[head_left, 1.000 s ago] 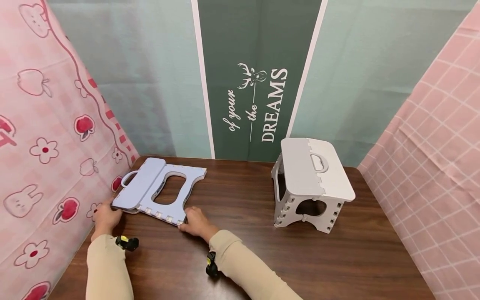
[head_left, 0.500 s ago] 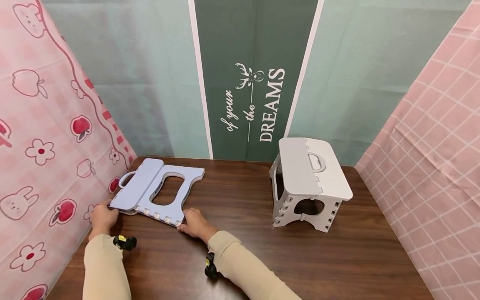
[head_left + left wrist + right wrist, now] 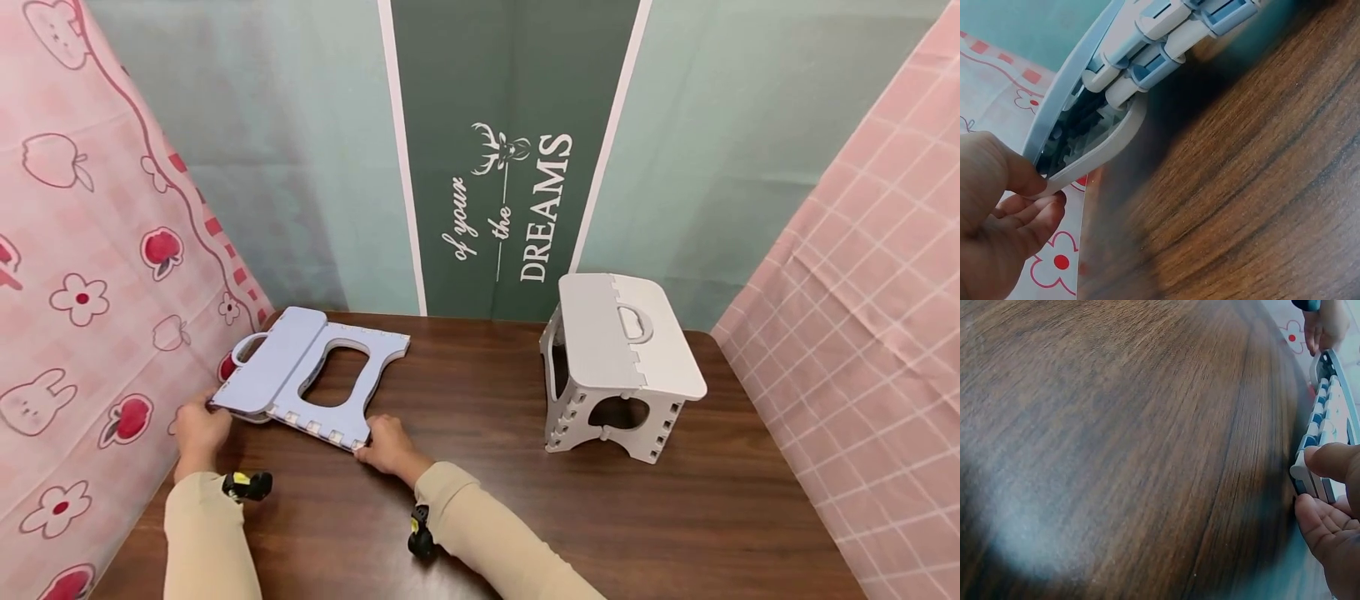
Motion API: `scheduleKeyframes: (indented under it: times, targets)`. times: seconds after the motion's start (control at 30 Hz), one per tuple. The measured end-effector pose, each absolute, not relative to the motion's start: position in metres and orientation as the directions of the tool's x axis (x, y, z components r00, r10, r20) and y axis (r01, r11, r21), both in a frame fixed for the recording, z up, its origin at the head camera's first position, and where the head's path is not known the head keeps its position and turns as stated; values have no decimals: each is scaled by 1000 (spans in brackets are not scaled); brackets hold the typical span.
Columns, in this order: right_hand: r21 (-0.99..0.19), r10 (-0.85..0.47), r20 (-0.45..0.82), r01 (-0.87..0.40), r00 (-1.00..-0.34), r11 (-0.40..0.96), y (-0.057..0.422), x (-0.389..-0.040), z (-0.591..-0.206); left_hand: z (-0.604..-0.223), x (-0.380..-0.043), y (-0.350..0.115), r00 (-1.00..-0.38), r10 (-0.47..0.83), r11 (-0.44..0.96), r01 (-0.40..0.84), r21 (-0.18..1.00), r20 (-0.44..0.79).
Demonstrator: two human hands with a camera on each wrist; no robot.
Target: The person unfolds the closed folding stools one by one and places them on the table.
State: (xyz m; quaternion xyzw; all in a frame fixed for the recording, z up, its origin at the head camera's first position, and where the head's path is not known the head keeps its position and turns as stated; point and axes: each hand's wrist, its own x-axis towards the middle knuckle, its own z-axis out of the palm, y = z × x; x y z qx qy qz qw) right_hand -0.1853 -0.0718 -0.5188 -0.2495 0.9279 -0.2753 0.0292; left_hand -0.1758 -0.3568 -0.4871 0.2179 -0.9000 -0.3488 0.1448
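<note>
A light-blue folding step stool (image 3: 279, 362), folded nearly flat, lies at the left of the table with its carry handle (image 3: 246, 346) toward the pink curtain. My left hand (image 3: 201, 429) pinches the near-left corner of its folded seat. In the left wrist view, the two seat halves stand slightly parted above a row of blue and white hinges (image 3: 1160, 28), thumb and fingers at their tip. At the near-right corner of the leg panel (image 3: 352, 408), my right hand (image 3: 392, 446) grips the edge, thumb above and fingers below.
A grey-and-white folding stool (image 3: 626, 333) stands unfolded on the right side of the brown wooden table (image 3: 480, 467). Pink patterned curtains (image 3: 82, 250) hang close along the left and right edges, and a green curtain (image 3: 495, 167) backs the table.
The near-left corner of the blue stool's seat has risen slightly, the left hand moving up and a little left with it. The right hand keeps its grip in place.
</note>
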Motion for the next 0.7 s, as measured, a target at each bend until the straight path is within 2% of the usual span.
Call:
scheduleKeyframes:
  times: [0.27,0.43,0.7]
  targets:
    - [-508,-497,144,-495,-856,705,-65,-186,-517,-480,-175,-350,-831,-527,652,-263,711,176]
    - [-504,-501,164,-509,-850,698,-61,-187,-518,-473,-172,-349,-836,-523,656,-269,705,168]
    - [-599,-478,114,-444,-871,666,-59,-187,-519,-464,-169,-344,-815,-557,628,-284,725,162]
